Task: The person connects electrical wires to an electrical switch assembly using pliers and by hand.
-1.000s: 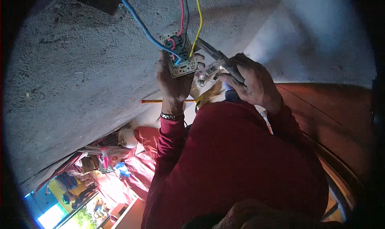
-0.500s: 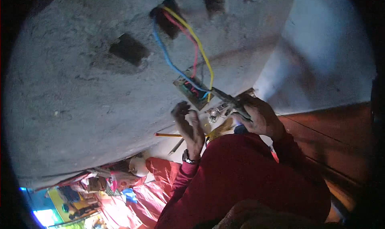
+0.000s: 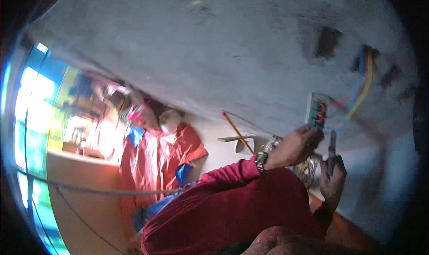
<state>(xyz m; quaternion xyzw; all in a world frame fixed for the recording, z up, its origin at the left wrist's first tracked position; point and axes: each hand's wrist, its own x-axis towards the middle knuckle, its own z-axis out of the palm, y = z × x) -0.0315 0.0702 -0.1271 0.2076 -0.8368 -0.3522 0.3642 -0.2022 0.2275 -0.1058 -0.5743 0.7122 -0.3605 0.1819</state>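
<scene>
A small rectangular switch panel with a pale rim, its green and red wired side showing, is held at its lower end by my left hand. My right hand is closed around dark pliers, their tip pointing up beside the panel near the blue wire. Blue, red and yellow wires run from a hole in the grey wall down to the panel. Motion blur hides whether the pliers touch a wire.
Another square hole is cut in the wall. Below it lie an orange-yellow stick like a pencil or screwdriver and a pile of small fittings. Red sheeting and a white round object are at left. A cord crosses the lower left.
The view has swung, so the wall hole and wires now sit at the right. My left hand, open and apart before, has taken hold of the panel. The pliers remain in my right hand.
</scene>
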